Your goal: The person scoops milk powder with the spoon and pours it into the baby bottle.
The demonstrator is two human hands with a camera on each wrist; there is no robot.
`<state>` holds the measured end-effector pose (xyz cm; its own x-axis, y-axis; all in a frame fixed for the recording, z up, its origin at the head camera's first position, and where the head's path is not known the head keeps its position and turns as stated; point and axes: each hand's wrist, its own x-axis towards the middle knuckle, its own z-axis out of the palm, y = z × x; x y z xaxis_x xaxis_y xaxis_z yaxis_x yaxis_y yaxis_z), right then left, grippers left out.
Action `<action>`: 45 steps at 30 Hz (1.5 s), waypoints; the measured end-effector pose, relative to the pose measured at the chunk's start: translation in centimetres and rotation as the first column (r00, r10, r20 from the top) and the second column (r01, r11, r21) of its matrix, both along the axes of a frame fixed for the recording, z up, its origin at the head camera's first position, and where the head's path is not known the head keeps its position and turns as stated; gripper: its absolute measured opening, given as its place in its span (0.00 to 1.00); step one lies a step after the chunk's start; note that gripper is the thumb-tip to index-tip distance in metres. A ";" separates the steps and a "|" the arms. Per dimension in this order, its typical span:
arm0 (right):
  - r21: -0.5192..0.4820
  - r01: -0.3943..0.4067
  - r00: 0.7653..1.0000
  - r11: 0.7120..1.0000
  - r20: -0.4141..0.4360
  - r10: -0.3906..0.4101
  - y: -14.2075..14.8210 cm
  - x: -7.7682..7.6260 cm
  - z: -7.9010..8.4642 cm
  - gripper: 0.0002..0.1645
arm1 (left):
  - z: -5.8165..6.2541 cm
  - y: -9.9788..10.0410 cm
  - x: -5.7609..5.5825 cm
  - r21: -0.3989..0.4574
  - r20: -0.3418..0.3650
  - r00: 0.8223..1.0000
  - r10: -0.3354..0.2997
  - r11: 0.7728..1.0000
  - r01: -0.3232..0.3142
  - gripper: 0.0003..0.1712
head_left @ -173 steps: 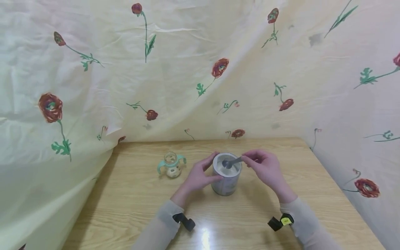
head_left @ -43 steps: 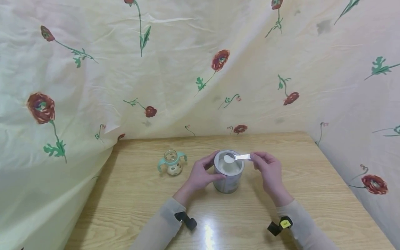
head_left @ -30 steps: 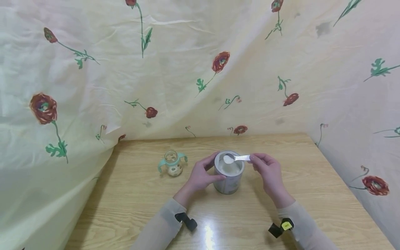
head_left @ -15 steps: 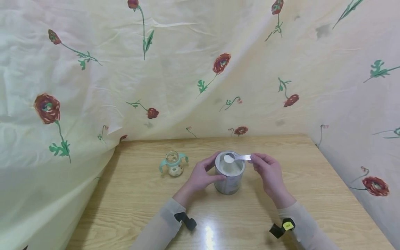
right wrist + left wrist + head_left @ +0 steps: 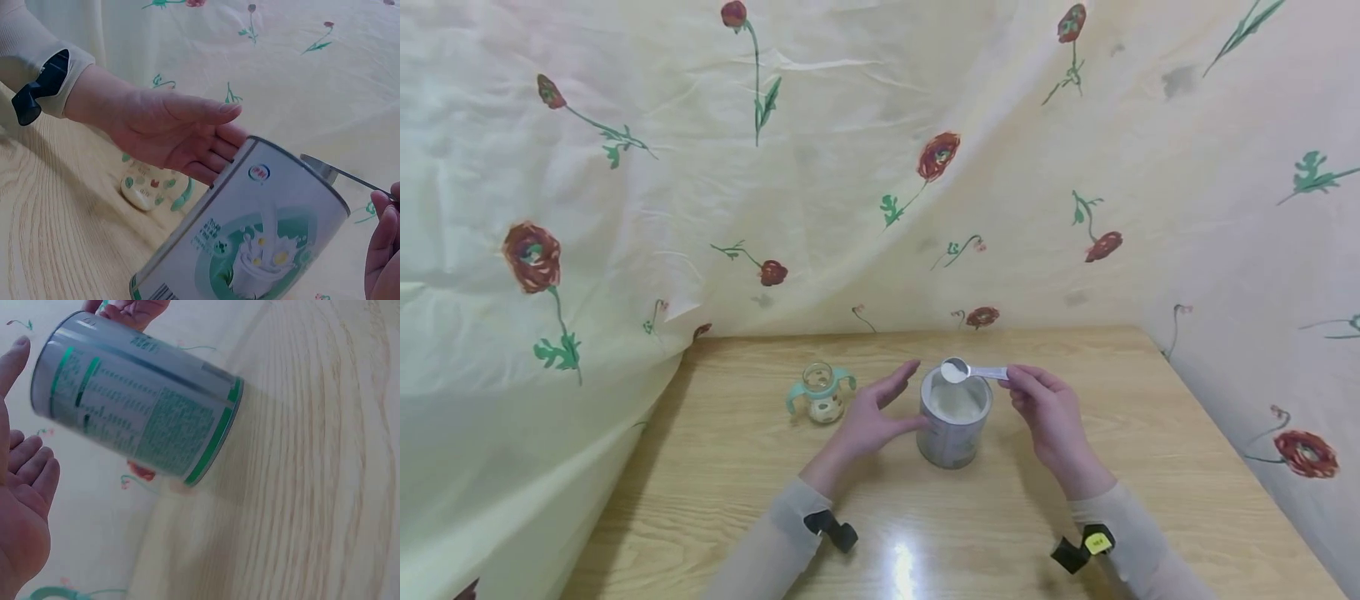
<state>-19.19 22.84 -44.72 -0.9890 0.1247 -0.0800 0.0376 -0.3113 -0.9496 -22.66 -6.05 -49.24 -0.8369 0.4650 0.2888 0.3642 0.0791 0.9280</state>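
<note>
Scooping seems in hand: right of centre, a white-filled scoop is pinched by the right hand over the can; beside it the left hand is spread, gripping nothing. Level carrying is called for.

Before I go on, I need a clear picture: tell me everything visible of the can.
The can is a pale cylinder, metal by its look, with an open top and white powder inside. Its side carries green print, a milk-splash picture and part of a barcode. It stands upright on the wood-grain table. The left hand is beside it, apparently not touching; the right hand holds the scoop above it, contact unclear.
</note>
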 end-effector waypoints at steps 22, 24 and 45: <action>-0.125 -0.090 0.995 0.988 0.021 0.094 -3.3 0.5 3.3 0.11 | 2.2 -7.7 1.8 -0.016 -0.157 0.966 0.206 0.977 -0.212 0.41; -0.123 -0.108 0.994 0.987 0.016 0.111 -3.9 0.6 3.7 0.12 | 2.2 -8.3 1.8 0.004 -0.164 0.960 0.226 0.974 -0.228 0.40; -0.360 -0.169 0.978 0.918 0.056 0.202 -13.7 1.4 4.9 0.09 | -0.9 -13.7 0.4 -0.019 -0.025 0.869 0.494 0.869 -0.495 0.39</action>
<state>-17.78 9.09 -39.84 -0.9781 -0.1125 -0.1750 0.2072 -0.6031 -0.7703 -22.25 -19.73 -50.16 -0.9536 -0.0012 0.3010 0.2891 0.2757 0.9167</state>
